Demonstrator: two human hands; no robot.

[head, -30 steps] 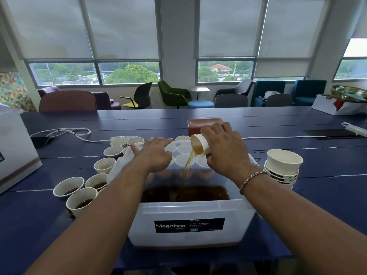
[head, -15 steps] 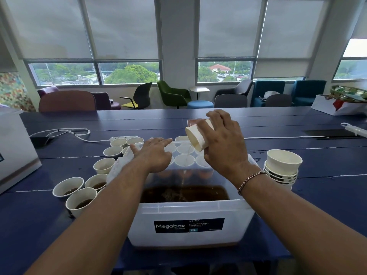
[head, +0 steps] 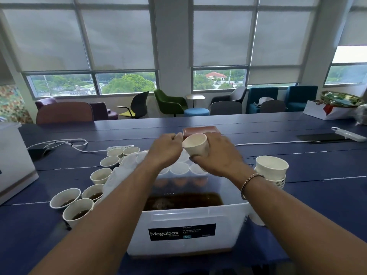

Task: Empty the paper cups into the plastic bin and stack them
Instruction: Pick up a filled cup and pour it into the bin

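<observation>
Gripping a paper cup (head: 195,145) in the right hand (head: 218,155), fingers curling round its wall, mouth tilting toward the camera. Hovering it over the far end of the plastic bin (head: 188,221). Curling the left hand (head: 164,150) just beside the cup's rim; touching or not, impossible telling. Holding brown liquid (head: 182,201) in the bin below. Standing right of the bin, a stack of empty cups (head: 272,171); sitting left of it, cups with dark liquid (head: 79,211).
</observation>
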